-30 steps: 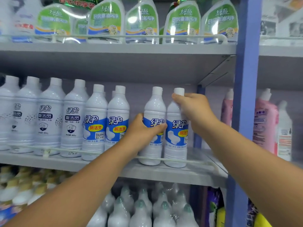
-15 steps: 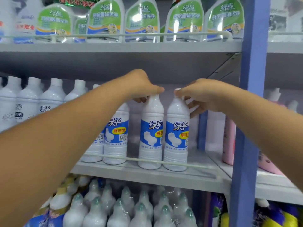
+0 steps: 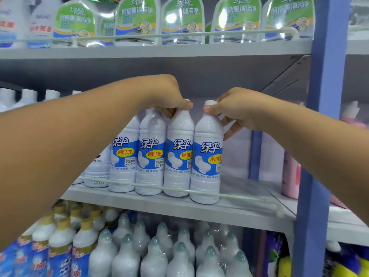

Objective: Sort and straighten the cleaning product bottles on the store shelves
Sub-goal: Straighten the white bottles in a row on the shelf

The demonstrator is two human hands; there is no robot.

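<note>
Several white bottles with blue labels stand in a row on the middle shelf (image 3: pixel 179 208) behind a thin white rail. My left hand (image 3: pixel 169 96) grips the cap of the second bottle from the right (image 3: pixel 178 156). My right hand (image 3: pixel 233 110) pinches the cap and neck of the rightmost bottle (image 3: pixel 206 162). These two bottles stand upright and touch side by side. Two more blue-label bottles (image 3: pixel 151 156) stand just to their left. My left forearm hides the bottles further left.
Green-label spray bottles (image 3: pixel 181 19) line the top shelf. Shrink-wrapped white bottles (image 3: pixel 163 248) and gold-capped bottles (image 3: pixel 60 234) fill the lower shelf. A blue upright post (image 3: pixel 315 156) bounds the bay on the right, with pink bottles (image 3: pixel 290 176) beyond it.
My left hand rose from the bottle's body to its cap. The two right bottles have shifted left, closing the gap to the row. The view has moved closer.
</note>
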